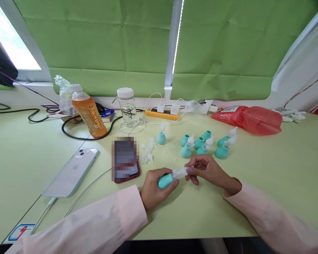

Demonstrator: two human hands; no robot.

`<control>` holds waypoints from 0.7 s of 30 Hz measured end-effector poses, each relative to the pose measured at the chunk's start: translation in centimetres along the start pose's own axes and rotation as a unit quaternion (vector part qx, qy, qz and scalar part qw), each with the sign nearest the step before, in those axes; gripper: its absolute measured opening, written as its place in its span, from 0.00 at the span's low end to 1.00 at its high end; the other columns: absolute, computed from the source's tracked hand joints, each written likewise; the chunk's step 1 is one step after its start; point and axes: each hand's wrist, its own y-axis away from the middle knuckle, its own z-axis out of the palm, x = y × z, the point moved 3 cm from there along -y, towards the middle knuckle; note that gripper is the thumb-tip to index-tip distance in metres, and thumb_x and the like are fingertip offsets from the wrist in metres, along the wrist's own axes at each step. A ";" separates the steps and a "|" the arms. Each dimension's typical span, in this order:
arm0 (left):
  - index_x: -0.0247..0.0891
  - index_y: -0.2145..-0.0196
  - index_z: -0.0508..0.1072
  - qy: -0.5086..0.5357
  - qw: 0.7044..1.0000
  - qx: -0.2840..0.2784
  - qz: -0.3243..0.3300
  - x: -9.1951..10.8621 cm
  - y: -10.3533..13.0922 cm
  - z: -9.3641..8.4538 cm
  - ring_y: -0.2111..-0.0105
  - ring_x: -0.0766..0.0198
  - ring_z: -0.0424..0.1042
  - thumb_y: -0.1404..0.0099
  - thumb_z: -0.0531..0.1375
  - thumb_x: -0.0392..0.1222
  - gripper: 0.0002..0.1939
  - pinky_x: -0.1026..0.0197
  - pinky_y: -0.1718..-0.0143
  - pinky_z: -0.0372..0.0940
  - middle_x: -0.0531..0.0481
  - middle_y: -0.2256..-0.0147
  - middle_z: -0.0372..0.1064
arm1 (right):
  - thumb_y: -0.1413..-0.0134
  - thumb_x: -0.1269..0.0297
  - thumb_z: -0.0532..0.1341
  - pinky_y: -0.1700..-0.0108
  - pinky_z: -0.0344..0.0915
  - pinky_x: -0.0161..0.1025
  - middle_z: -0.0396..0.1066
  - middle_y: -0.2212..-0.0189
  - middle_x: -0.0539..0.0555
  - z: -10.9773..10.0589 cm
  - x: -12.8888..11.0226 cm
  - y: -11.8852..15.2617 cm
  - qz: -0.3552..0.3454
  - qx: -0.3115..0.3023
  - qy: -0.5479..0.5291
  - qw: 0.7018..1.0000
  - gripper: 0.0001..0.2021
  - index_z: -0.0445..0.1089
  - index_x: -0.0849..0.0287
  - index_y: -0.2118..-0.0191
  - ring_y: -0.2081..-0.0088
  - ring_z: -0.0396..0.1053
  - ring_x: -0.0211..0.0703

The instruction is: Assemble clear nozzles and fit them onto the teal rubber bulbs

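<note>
While the left hand (155, 190) closes round a teal bulb (164, 180) low on the pale green table (281, 165), the right hand (205, 169) pinches the clear nozzle (180, 172) at its tip. More teal bulbs (201, 144) stand just beyond. Farther back is an orange drink bottle (89, 114) — its vertical label print too small to read — and a white phone (71, 173) lies at left.
</note>
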 end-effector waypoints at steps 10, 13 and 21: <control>0.34 0.73 0.69 -0.060 0.992 0.007 0.108 0.5 0.3 0.1 0.80 0.69 0.59 0.43 0.52 0.39 0.08 0.67 0.79 0.55 0.52 0.81 0.60 | 0.58 0.66 0.62 0.82 0.63 0.30 0.71 0.81 0.52 0.3 0.6 -0.2 0.042 -0.025 -0.050 0.998 0.09 0.61 0.63 0.78 0.84 0.65 0.32; 0.34 0.72 0.69 -0.070 0.989 0.010 0.127 0.7 0.4 0.1 0.80 0.68 0.59 0.42 0.51 0.39 0.08 0.66 0.79 0.56 0.50 0.80 0.62 | 0.60 0.65 0.64 0.82 0.64 0.31 0.71 0.81 0.52 0.3 0.7 -0.2 0.047 -0.028 -0.056 0.997 0.10 0.61 0.64 0.79 0.84 0.66 0.33; 0.36 0.81 0.64 -0.061 0.978 -0.021 0.196 0.4 0.9 1.1 0.83 0.69 0.59 0.45 0.51 0.40 0.10 0.66 0.81 0.53 0.52 0.84 0.60 | 0.72 0.67 0.68 0.84 0.59 0.28 0.65 0.87 0.47 4.4 -0.1 0.6 0.009 0.012 0.015 1.000 0.14 0.59 0.62 0.85 0.85 0.63 0.31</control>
